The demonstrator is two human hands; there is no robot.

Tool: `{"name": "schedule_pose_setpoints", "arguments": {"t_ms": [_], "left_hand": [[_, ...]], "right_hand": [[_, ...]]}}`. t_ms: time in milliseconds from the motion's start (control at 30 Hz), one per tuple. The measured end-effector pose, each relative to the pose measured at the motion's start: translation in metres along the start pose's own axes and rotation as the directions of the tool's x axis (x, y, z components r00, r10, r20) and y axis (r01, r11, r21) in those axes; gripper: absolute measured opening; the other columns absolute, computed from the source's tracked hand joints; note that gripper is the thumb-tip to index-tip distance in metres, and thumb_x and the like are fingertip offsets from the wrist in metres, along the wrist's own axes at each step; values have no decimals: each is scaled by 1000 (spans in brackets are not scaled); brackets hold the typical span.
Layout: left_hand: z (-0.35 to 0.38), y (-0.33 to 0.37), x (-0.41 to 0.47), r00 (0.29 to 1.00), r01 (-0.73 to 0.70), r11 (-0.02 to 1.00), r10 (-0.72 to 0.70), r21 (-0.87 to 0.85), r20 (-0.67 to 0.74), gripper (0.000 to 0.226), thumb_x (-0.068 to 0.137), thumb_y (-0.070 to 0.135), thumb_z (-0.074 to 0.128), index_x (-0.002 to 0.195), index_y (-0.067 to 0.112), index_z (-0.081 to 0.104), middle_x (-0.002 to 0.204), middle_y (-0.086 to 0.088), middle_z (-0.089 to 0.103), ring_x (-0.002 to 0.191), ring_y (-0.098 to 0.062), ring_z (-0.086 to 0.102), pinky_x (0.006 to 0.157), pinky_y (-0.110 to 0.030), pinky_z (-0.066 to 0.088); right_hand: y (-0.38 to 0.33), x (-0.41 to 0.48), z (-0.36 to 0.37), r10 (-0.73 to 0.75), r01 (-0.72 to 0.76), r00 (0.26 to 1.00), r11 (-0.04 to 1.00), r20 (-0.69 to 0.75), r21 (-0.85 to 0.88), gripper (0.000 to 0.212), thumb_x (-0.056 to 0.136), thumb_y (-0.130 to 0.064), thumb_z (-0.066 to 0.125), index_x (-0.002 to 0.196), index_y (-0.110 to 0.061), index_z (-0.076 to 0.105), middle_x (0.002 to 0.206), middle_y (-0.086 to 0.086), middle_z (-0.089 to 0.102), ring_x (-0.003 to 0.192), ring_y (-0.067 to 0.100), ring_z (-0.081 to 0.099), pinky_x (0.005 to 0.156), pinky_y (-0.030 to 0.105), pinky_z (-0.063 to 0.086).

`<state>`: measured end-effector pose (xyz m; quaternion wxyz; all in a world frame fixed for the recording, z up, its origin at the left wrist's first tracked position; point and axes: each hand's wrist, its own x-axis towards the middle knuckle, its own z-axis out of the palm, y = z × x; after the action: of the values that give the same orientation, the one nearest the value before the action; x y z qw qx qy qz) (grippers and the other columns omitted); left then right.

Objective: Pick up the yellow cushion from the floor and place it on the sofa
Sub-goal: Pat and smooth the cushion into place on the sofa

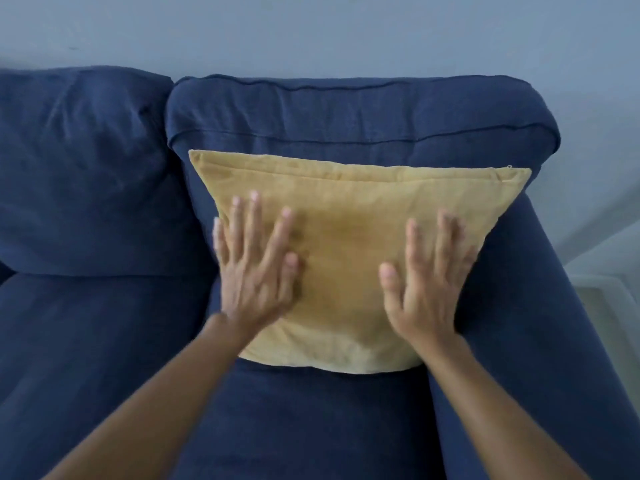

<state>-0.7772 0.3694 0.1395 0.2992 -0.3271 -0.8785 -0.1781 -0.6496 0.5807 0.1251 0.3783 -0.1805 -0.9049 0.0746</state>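
Cushion: yellow cushion (pixel 349 244) leans on the sofa (pixel 346 119) backrest.
Hands: left hand (pixel 256 271) and right hand (pixel 426 278) flat, fingers spread, gripping nothing.
Advice: press evenly, then lift both palms away.

Likely a home living room: a navy fabric sofa (pixel 346 112) with loose back cushions against a plain wall (pixel 311 29).

Soft, dim, bluish daylight fills the room, with no glare. Both hands are smeared by motion blur against the yellow cushion (pixel 349 237), which shades darker at its middle. Sofa edges bow outward toward the corners.
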Motion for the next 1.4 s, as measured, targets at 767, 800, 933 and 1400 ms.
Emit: {"name": "schedule_pose_setpoints", "arguments": {"t_ms": [767,800,933,1400], "left_hand": [[43,36,-203,935,-320,943,330,-94,129,68,86,32,55,149,33,30,163,-13,17,150,-30,21,115,-56,17],[50,30,-204,926,-345,938,346,-32,151,74,85,33,56,152,33,24,165,-11,13,151,-30,18,117,-56,13],[78,-18,-183,927,-362,914,332,184,171,74,87,43,61,152,34,26,159,-10,26,151,-28,17,116,-59,15],[20,-82,-176,969,-33,985,-11,172,247,62,91,48,45,143,15,37,161,-23,15,149,-43,14,112,-72,15]], "right_hand": [[-24,-208,35,-366,335,896,929,252,156,64,86,-37,68,146,-29,45,152,10,38,130,33,46,109,54,34],[-19,-212,43,-410,396,868,912,279,110,74,85,-39,69,152,-32,37,160,11,29,139,33,39,115,56,25],[34,-194,68,-364,406,896,904,254,-135,95,82,-30,79,159,-30,22,168,13,10,155,31,15,120,65,8],[59,-149,5,215,-236,959,967,183,99,80,83,-8,56,154,-1,20,165,26,7,150,49,15,111,71,28]]}}
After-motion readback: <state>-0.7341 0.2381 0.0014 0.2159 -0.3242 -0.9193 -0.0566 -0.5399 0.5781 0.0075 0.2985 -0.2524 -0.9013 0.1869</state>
